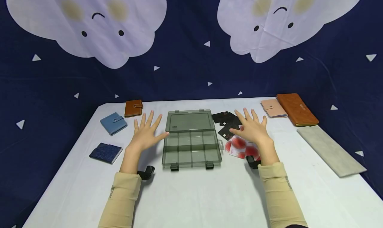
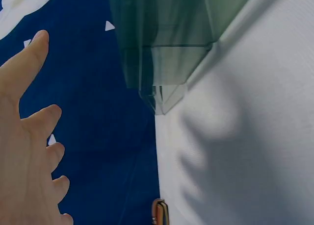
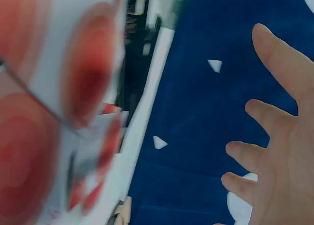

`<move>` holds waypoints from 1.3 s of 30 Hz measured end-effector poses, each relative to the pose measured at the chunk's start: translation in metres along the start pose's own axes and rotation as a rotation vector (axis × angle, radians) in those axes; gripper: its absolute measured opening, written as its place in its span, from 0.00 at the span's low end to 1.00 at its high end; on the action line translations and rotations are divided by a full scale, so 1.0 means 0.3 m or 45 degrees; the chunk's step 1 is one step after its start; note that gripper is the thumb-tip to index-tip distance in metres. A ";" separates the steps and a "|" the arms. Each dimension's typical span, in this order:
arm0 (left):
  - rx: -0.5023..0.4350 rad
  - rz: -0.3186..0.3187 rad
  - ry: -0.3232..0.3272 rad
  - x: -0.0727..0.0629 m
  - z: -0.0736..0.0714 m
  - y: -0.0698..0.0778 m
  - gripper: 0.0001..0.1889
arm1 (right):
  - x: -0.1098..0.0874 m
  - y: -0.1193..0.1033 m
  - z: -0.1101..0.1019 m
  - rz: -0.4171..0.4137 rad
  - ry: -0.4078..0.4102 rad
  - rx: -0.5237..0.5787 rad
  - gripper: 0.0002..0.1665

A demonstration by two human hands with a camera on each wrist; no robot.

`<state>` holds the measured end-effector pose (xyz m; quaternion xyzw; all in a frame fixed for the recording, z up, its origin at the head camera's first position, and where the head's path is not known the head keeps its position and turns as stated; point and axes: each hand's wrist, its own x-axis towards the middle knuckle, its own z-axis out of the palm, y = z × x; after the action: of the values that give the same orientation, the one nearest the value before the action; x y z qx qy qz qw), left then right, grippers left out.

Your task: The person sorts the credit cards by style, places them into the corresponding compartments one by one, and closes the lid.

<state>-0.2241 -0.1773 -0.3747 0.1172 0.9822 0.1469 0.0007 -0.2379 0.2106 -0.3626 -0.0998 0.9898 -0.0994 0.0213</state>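
My left hand [image 1: 143, 137] is held above the table with fingers spread and nothing in it, left of a translucent grey-green plastic organizer box [image 1: 191, 121]. The box lies unfolded, its flat lid at the back and its divided compartments [image 1: 191, 155] in front, with two black latches at the near edge. On the box's right, my right hand [image 1: 254, 130] also hovers with spread fingers. Under and beside it lie several black cards [image 1: 226, 131] and red-and-white cards [image 1: 236, 151], overlapping. In the left wrist view, the left hand [image 2: 27, 151] is apart from the box [image 2: 171, 34].
On the left stand a brown wallet [image 1: 133, 109], a blue one [image 1: 113, 124] and a dark navy card holder [image 1: 105, 153]. At the right lie a pink wallet [image 1: 273, 108], a long brown wallet [image 1: 297, 109] and a flat grey-beige piece [image 1: 330, 151]. A navy cloud-print curtain hangs behind the white table.
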 end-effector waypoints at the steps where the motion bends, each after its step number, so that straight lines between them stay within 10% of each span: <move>1: -0.019 -0.002 -0.011 0.003 0.003 -0.003 0.44 | 0.009 0.004 0.007 0.001 -0.004 0.001 0.49; 19: -1.323 -0.105 -0.567 0.036 0.094 -0.097 0.39 | 0.141 0.003 0.092 0.041 -0.244 0.062 0.50; 31: -1.459 0.065 -0.717 0.027 0.116 -0.129 0.55 | 0.209 0.009 0.102 0.073 -0.198 0.192 0.56; 39: -1.429 0.034 -0.707 0.026 0.118 -0.128 0.50 | 0.228 0.022 0.081 0.025 -0.107 0.538 0.25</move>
<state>-0.2392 -0.2009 -0.4195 0.1449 0.7170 0.6045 0.3154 -0.3047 0.1986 -0.3891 -0.0874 0.9461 -0.3003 0.0840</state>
